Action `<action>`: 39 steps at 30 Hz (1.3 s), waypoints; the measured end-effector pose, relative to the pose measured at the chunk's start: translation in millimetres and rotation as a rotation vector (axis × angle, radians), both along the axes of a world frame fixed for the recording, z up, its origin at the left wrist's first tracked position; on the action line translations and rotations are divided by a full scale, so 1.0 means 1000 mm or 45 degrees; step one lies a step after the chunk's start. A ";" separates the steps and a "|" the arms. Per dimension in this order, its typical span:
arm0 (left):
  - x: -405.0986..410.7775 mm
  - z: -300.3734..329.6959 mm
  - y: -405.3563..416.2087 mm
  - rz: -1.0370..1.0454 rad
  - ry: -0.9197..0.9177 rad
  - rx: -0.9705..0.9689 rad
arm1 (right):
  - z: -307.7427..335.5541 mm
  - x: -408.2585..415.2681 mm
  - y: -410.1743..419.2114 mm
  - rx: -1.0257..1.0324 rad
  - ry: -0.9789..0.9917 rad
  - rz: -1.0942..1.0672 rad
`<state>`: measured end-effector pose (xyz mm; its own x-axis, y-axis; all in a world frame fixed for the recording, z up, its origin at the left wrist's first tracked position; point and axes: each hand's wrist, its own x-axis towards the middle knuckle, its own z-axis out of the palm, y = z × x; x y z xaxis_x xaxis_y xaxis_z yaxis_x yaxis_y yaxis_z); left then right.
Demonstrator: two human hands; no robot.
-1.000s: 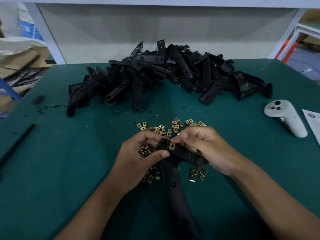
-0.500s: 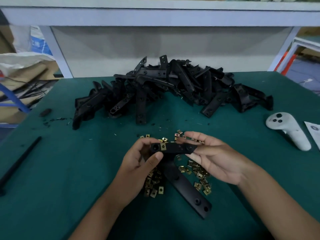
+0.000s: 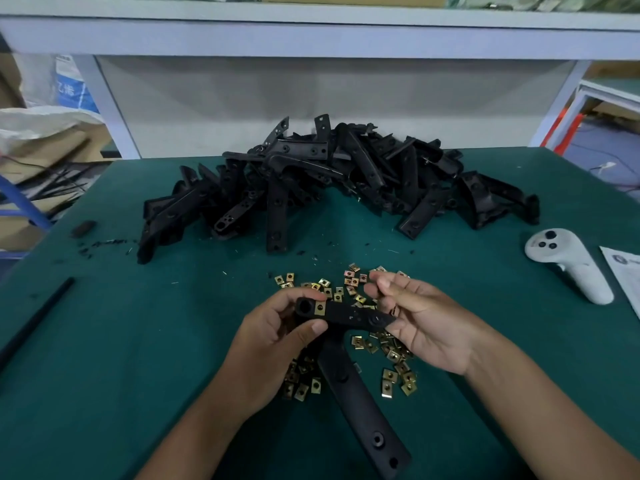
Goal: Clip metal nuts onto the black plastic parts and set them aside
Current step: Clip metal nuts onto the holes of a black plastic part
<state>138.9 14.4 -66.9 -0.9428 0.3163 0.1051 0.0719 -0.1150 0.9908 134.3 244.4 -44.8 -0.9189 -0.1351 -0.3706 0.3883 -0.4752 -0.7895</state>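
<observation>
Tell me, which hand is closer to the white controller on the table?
Right. The right hand sits just left of the white controller, not touching it. The left hand is farther left, holding the black plastic part.

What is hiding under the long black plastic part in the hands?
Under the long black plastic part lie small gold metal nuts on the green table mat. Any nuts directly beneath it are covered, so I cannot count them.

Factory assy bench: green mat (image 3: 104,341), pile of black parts (image 3: 346,181), loose clip nuts (image 3: 398,379).
</observation>
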 end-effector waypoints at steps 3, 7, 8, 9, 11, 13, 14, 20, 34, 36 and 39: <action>0.000 0.001 0.000 0.003 -0.026 0.047 | 0.001 0.001 0.000 -0.010 0.026 0.021; 0.001 0.004 0.000 0.002 -0.019 0.075 | 0.000 0.001 0.001 0.007 0.010 0.032; 0.001 0.004 0.000 -0.012 -0.015 0.073 | 0.000 0.002 0.001 0.016 0.007 0.034; 0.001 0.004 -0.001 -0.023 -0.014 0.062 | 0.001 0.002 0.001 0.027 0.009 0.037; 0.001 0.002 -0.001 -0.027 -0.021 0.029 | 0.002 0.003 0.001 0.041 0.027 0.051; 0.001 0.001 -0.001 -0.016 -0.029 0.015 | 0.003 0.004 0.001 0.056 0.053 0.075; 0.001 0.000 -0.001 -0.011 -0.024 0.001 | 0.004 0.004 0.000 0.071 0.065 0.092; 0.000 -0.001 0.000 0.010 0.007 -0.048 | 0.006 0.007 -0.003 0.174 0.139 0.166; 0.006 0.000 0.004 -0.036 0.098 -0.108 | 0.009 0.014 -0.011 0.510 0.338 0.277; 0.006 -0.001 0.005 -0.010 0.124 -0.134 | 0.008 0.014 -0.013 0.553 0.360 0.265; 0.007 -0.001 0.007 0.013 0.169 -0.165 | 0.009 0.016 -0.016 0.585 0.366 0.263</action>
<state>146.1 21.0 -68.3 -0.9265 0.3261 0.1877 0.2035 0.0146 0.9790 150.0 228.8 -35.9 -0.9631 -0.2064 -0.1730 0.1759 0.0043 -0.9844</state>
